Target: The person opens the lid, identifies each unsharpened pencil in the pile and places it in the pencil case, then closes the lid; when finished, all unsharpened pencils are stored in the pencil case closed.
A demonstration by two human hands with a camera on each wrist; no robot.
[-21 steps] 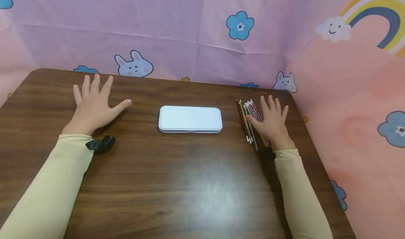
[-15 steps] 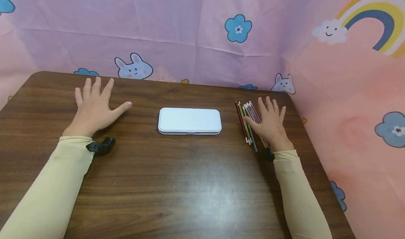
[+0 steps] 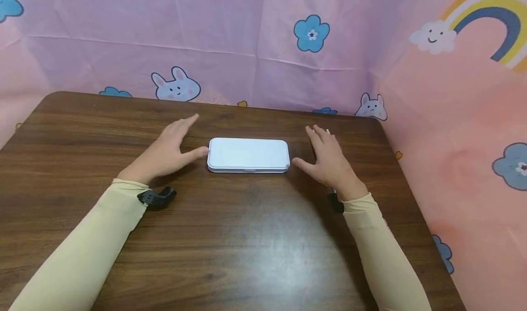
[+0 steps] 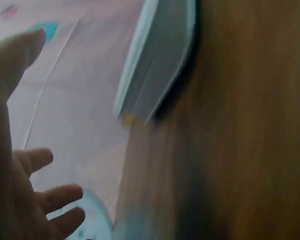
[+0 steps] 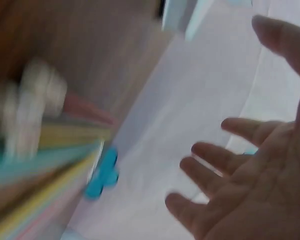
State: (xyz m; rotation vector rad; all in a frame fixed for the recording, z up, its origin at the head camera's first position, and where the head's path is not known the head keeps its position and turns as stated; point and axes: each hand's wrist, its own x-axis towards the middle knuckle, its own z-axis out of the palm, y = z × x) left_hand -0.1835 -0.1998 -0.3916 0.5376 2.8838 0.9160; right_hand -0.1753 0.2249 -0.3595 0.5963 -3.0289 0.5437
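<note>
A closed white pencil case (image 3: 249, 153) lies flat in the middle of the table in the head view. Just off its left end is my left hand (image 3: 164, 153), fingers extended and thumb near the case's edge. My right hand (image 3: 327, 160) hovers beyond the right end, fingers spread, and holds nothing. Beneath that hand lie several pencils, mostly hidden in the head view; the right wrist view shows the pencils (image 5: 55, 145) blurred at the left. In the left wrist view the case's end (image 4: 162, 55) stands apart from my fingers.
The brown wooden table (image 3: 230, 238) runs back to a pink and purple printed cloth (image 3: 230, 41). Another stretch of cloth (image 3: 461, 174) borders its right edge. Dark bands (image 3: 157, 197) sit at both wrists.
Both hands have moved inward toward the pencil case, the left one rightward and the right one leftward over the pencils. The case has stayed in place.
</note>
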